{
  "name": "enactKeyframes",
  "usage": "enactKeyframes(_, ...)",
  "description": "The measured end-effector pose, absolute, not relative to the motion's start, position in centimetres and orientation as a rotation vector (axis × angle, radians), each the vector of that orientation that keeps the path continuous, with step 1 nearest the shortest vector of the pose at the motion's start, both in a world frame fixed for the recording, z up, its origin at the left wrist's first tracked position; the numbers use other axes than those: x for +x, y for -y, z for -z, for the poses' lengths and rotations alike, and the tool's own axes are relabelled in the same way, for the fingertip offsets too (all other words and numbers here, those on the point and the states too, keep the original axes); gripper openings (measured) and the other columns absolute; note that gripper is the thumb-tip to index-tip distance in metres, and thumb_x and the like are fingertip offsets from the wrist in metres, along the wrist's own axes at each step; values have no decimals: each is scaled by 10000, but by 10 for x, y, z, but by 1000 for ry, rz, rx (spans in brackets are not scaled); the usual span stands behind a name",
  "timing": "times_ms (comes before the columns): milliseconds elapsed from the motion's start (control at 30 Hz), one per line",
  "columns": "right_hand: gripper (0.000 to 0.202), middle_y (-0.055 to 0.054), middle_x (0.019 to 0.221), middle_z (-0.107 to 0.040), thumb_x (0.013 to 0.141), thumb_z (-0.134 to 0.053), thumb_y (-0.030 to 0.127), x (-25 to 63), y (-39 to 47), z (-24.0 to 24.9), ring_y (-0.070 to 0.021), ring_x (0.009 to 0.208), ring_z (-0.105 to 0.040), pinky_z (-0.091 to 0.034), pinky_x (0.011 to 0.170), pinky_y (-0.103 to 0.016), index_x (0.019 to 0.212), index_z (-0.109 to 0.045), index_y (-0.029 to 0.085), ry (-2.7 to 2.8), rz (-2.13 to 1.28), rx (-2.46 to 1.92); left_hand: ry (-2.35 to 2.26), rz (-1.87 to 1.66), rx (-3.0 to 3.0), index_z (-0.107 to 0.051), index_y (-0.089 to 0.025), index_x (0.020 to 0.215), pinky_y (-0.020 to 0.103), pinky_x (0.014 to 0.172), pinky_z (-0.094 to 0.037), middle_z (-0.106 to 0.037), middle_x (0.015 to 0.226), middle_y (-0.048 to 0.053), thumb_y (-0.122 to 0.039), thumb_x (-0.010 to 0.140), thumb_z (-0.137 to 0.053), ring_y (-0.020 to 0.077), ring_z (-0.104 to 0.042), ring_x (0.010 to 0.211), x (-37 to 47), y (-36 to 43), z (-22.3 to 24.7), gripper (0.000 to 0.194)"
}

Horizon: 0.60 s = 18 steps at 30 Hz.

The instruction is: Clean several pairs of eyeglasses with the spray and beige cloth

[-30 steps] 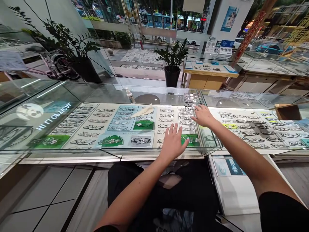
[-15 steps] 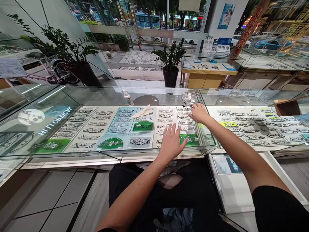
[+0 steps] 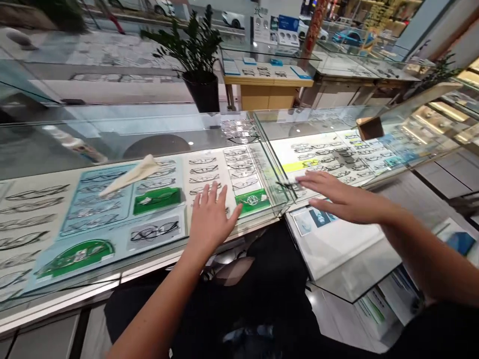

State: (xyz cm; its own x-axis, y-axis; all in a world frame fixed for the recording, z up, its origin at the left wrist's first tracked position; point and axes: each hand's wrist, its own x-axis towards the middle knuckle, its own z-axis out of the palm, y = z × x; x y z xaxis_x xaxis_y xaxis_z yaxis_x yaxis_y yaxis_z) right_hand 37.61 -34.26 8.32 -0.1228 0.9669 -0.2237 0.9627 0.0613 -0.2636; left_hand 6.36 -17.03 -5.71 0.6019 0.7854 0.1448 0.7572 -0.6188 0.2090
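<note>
My left hand [image 3: 211,219] lies flat on the glass counter top [image 3: 157,137], fingers spread, with nothing in it. Just right of it, under the glass, is a green card [image 3: 253,200]. My right hand [image 3: 331,196] is over the counter's front edge, near a joint in the glass, its fingers stretched out to the left. A small dark object [image 3: 286,185] shows by its fingertips; whether they touch is unclear. Rows of glasses [image 3: 204,169] lie beneath the glass. At the far side of the top is a stack of glasses [image 3: 239,130].
A cream cloth [image 3: 130,175] and a spray bottle [image 3: 77,144] are on the counter at left. An open drawer [image 3: 337,249] juts out below my right hand. A brown box [image 3: 369,128] stands farther right. Behind the counter is a potted plant [image 3: 200,65].
The view has turned to the right. My right hand has moved from the glasses at the far side to the counter's front edge. My left hand still rests on the glass.
</note>
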Motion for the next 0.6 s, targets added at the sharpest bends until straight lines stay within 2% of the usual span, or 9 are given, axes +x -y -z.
enactKeyframes(100, 704, -19, 1711, -498, 1090, -318, 716, 397, 410, -83, -362, 1656, -322, -337, 1347, -556, 1684, -476, 373, 2193, -990, -2175, -1304, -307, 2680, -426, -96, 1678, 631, 1351, -204, -297, 1789, 220, -666, 1056, -299, 426, -219, 1688, 63, 170, 56, 853)
enactKeyframes(233, 706, -53, 1671, -553, 1094, -307, 709, 425, 448, -25, -355, 1620, -395, -385, 1317, -537, 1612, -588, 319, 2109, -1271, -2233, -1287, -293, 2672, -415, -98, 1685, 638, 1355, -201, -275, 1799, 207, -667, 1047, -290, 421, -196, 1695, 62, 169, 54, 863)
enactKeyframes(333, 693, -129, 1681, -530, 1092, -359, 626, 443, 444, 36, -401, 1621, -368, -356, 1316, -585, 1591, -600, 209, 2027, -1113, -2393, -1291, -299, 2668, -400, -128, 1696, 651, 1355, -205, -283, 1803, 184, -670, 1042, -299, 416, -195, 1695, 62, 168, 53, 856)
enactKeyframes(433, 728, -182, 1758, -402, 1085, -367, 558, 455, 420, 84, -471, 1665, -210, -262, 1332, -647, 1620, -528, 93, 1977, -761, -2565, -1302, -299, 2671, -400, -140, 1695, 650, 1358, -203, -297, 1801, 173, -671, 1041, -296, 415, -208, 1692, 62, 168, 53, 849)
enactKeyframes(533, 826, -186, 1808, -290, 1084, -347, 617, 463, 382, 113, -482, 1679, -112, -191, 1349, -638, 1668, -423, 38, 1994, -471, -2568, -1311, -306, 2681, -407, -141, 1689, 639, 1361, -204, -304, 1798, 171, -661, 1044, -297, 410, -212, 1691, 62, 169, 53, 835)
enactKeyframes(600, 865, -170, 1822, -261, 1072, -362, 660, 468, 352, 126, -467, 1684, -89, -150, 1362, -612, 1684, -395, 49, 2034, -349, -2512, -1320, -308, 2691, -419, -127, 1679, 634, 1360, -209, -307, 1794, 186, -652, 1048, -302, 415, -220, 1688, 63, 170, 53, 829)
